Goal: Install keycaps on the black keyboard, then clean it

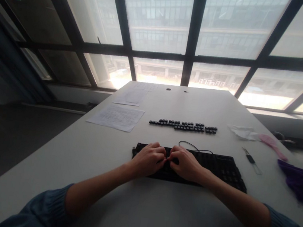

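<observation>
A black keyboard (217, 168) lies on the white table (78, 155) in front of me. Both hands rest on its left half, knuckles up and fingers curled. My left hand (149, 159) and my right hand (185, 163) meet fingertip to fingertip in a pinch over the keys; what they pinch is too small to see. Beyond the keyboard, loose black keycaps (183, 125) lie in neat rows. A thin black cable (192, 146) loops behind the keyboard.
Printed paper sheets (117, 117) lie at the back left. To the right are a crumpled white tissue (243, 132), a pink brush (272, 145), a small clear-handled tool (252, 160) and a purple cloth (300, 181). Large windows stand behind the table.
</observation>
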A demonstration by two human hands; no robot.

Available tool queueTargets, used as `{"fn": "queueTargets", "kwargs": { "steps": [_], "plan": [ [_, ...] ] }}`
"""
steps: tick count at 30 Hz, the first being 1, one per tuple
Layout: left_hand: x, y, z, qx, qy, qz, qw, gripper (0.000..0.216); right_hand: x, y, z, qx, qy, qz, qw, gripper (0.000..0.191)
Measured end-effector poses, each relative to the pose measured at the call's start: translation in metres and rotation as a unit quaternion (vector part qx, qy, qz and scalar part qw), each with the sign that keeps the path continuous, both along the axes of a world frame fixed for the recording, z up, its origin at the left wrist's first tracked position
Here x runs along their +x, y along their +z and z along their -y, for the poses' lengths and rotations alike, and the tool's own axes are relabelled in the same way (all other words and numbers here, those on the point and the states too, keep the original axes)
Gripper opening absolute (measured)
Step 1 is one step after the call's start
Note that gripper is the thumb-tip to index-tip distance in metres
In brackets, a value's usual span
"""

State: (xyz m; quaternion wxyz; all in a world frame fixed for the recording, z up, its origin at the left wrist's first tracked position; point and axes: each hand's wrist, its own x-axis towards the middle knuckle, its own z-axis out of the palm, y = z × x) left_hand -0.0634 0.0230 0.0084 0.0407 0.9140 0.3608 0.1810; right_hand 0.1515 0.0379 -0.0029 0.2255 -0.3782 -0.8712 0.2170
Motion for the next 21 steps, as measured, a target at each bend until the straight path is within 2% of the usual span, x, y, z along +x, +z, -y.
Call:
{"fn": "queueTargets", "kwargs": {
  "steps": [6,12,16,19,21],
  "plan": [
    [0.000,-0.008,-0.001,-0.011,0.004,0.020,1.000,0.024,0.003,-0.003,0.002,0.004,-0.009,0.011,1.000,0.012],
    [-0.002,-0.002,-0.011,-0.067,0.044,0.081,0.993,0.023,0.007,-0.004,-0.007,-0.008,-0.001,-0.043,0.999,0.014],
    [0.001,0.006,-0.052,-0.049,0.102,0.125,0.986,0.021,0.018,0.004,-0.050,0.040,-0.094,-0.059,0.993,0.013],
    [0.014,0.007,-0.097,-0.020,0.140,0.092,0.986,0.017,0.022,0.008,-0.093,0.104,-0.154,0.003,0.983,0.016],
    [0.026,0.005,-0.125,-0.016,0.169,0.043,0.985,0.019,0.021,0.007,-0.117,0.131,-0.161,0.074,0.975,0.018]
  ]
}}
